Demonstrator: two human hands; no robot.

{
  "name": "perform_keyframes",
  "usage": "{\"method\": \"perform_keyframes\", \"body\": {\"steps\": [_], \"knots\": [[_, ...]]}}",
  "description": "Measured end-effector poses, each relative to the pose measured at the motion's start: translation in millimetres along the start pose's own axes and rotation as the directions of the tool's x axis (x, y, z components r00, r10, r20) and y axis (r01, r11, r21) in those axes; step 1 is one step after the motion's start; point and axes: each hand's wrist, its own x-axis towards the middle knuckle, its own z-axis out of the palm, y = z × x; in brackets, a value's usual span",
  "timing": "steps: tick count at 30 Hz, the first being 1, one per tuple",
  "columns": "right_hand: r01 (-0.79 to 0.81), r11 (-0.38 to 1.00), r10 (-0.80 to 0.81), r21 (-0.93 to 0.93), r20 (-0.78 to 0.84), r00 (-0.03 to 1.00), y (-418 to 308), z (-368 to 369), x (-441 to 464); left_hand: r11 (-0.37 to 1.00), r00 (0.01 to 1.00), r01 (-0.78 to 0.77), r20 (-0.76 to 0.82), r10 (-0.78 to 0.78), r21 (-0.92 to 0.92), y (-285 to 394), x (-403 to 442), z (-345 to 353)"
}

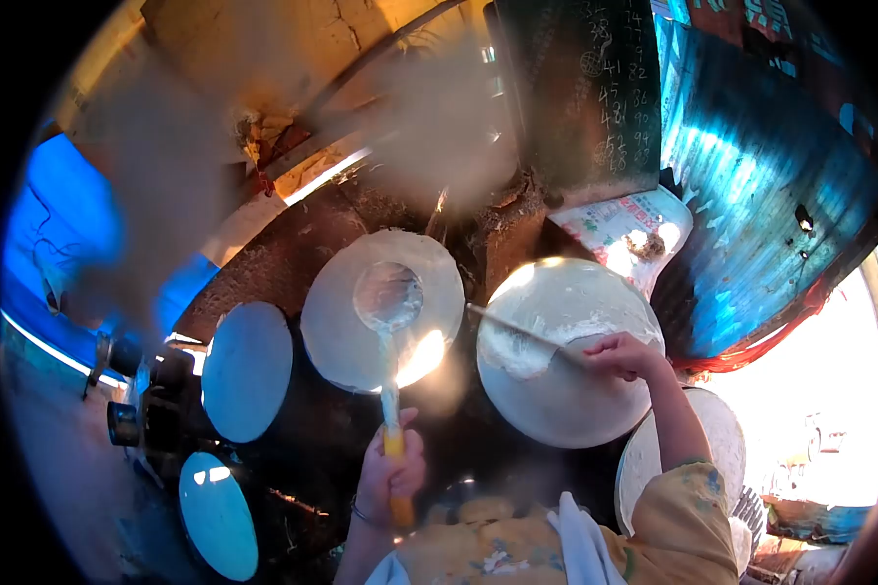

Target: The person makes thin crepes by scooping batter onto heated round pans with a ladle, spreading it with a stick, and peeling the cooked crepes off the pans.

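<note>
Okay, clock faces with 12 straight ahead. Left hand point(379, 470) is wrapped round the yellow handle of a ladle point(388, 363) whose long axis runs 6 to 12, bowl over the left disc point(337, 317). Can't tell if it's touching. Right hand point(622, 357) is pinching a thin stick point(522, 331), which points between 9 and 10, its far end around the gap between the discs. The right disc point(595, 414) sits right under that hand, so that's the nearer grip; from the left one it's at 2.

Also around: from the left hand, an upper side disc point(248, 370) at 10 and a lower side disc point(219, 515) between 8 and 9. From the right, another disc point(693, 439) at 5, partly behind the sleeve point(688, 517), and a chalkboard point(590, 97) near 12. In the way: stick and forearm both cross over the right disc.
</note>
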Motion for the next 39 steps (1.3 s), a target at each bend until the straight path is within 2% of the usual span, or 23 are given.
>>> {"method": "perform_keyframes", "body": {"steps": [2, 3, 5, 6, 7, 9, 11, 13, 14, 15, 17, 19, 20, 22, 23, 24, 25, 29, 30, 33, 34, 37, 39], "knots": [[-0.073, 0.993, 0.095, -0.090, 0.282, 0.955, 33.8, 1.8, -13.6, 1.000, 1.000, 0.009, -0.018, -0.009, -0.011, -3.6, -6.0, -3.6], [-0.068, 0.994, 0.091, -0.086, 0.288, 0.953, 51.2, -6.4, -32.4, 1.000, 1.000, 0.017, -0.008, -0.017, -0.011, -5.0, -9.7, -8.8], [-0.201, 0.976, 0.169, 0.081, 0.297, 0.940, 89.1, -30.9, -72.5, 0.999, 0.999, 0.044, 0.012, -0.044, 0.007, -3.5, -12.1, -16.5], [-0.187, 0.977, 0.156, 0.098, 0.259, 0.953, 102.9, -43.7, -87.0, 0.998, 0.998, 0.056, 0.013, -0.056, -0.004, -4.2, -14.4, -19.7], [-0.089, 0.993, 0.079, 0.080, 0.119, 0.990, 99.3, -46.1, -103.8, 0.997, 0.998, 0.068, 0.012, -0.068, -0.021, -5.2, -16.2, -21.7], [0.137, 0.899, -0.103, 0.415, -0.103, 0.989, 110.6, -46.5, -91.7, 0.995, 0.995, 0.091, 0.055, -0.088, -0.048, -8.3, -11.4, -22.5], [0.136, 0.887, -0.025, 0.441, -0.249, 0.968, 102.0, -28.0, -70.5, 0.997, 0.997, 0.071, -0.038, -0.072, -0.008, -10.9, -5.7, -11.7], [0.099, 0.916, -0.035, 0.389, -0.168, 0.985, 94.9, 5.8, -58.7, 0.995, 0.996, 0.088, 0.006, -0.088, -0.040, -12.5, -5.2, -18.8], [0.037, 0.947, -0.020, 0.318, -0.056, 0.998, 88.3, 20.4, -66.5, 0.990, 0.993, 0.116, 0.025, -0.115, -0.074, -11.5, -7.6, -23.0], [0.038, 0.943, -0.019, 0.330, -0.061, 0.998, 92.3, 31.9, -74.1, 0.983, 0.988, 0.151, 0.045, -0.147, -0.102, -7.8, -11.4, -26.9], [-0.052, 0.953, 0.028, 0.297, 0.087, 0.996, 104.1, 55.9, -92.4, 0.985, 0.986, 0.168, 0.031, -0.166, -0.047, 0.0, -27.4, -38.2], [-0.057, 0.894, 0.009, 0.445, 0.109, 0.994, 113.1, 84.9, -103.4, 0.984, 0.984, 0.179, -0.004, -0.179, 0.005, 7.0, -45.7, -51.6], [0.006, 0.877, -0.047, 0.480, 0.073, 0.996, 109.9, 105.2, -104.6, 0.981, 0.981, 0.192, -0.006, -0.192, -0.001, 12.5, -54.3, -57.9], [0.075, 0.891, -0.062, 0.447, -0.044, 0.997, 81.8, 162.4, -98.6, 0.982, 0.982, 0.189, -0.025, -0.190, -0.008, 21.4, -69.6, -62.6], [0.136, 0.775, -0.147, 0.618, -0.033, 0.989, 81.9, 194.0, -80.0, 0.983, 0.982, 0.183, -0.038, -0.183, -0.012, 25.0, -75.9, -64.7], [0.182, 0.690, -0.178, 0.700, -0.080, 0.981, 82.4, 231.2, -57.5, 0.984, 0.983, 0.179, -0.048, -0.180, -0.013, 28.0, -81.0, -68.2], [0.290, 0.656, -0.180, 0.697, -0.228, 0.957, 69.3, 273.2, -43.0, 0.985, 0.985, 0.168, -0.036, -0.169, -0.029, 30.1, -85.1, -70.3], [0.274, 0.605, 0.020, 0.748, -0.358, 0.933, 41.1, 370.3, -23.0, 0.986, 0.985, 0.166, -0.046, -0.168, -0.033, 39.1, -101.0, -85.6], [0.211, 0.548, 0.098, 0.809, -0.313, 0.945, 50.9, 372.0, -20.5, 0.986, 0.986, 0.164, -0.034, -0.164, -0.009, 41.1, -105.2, -90.0], [0.179, 0.627, 0.172, 0.758, -0.359, 0.917, 81.5, 353.9, -52.3, 0.985, 0.985, 0.171, -0.016, -0.171, 0.018, 50.6, -118.8, -106.8], [0.200, 0.612, 0.124, 0.765, -0.343, 0.931, 104.5, 343.9, -62.6, 0.983, 0.983, 0.183, -0.010, -0.183, 0.017, 53.6, -122.8, -111.9], [0.234, 0.670, 0.189, 0.704, -0.467, 0.864, 117.9, 332.5, -100.2, 0.979, 0.979, 0.203, 0.014, -0.203, -0.006, 60.6, -131.8, -121.7], [0.290, 0.628, 0.274, 0.722, -0.554, 0.786, 108.4, 342.7, -98.9, 0.979, 0.979, 0.202, 0.007, -0.202, -0.026, 59.7, -133.4, -122.6]]}}
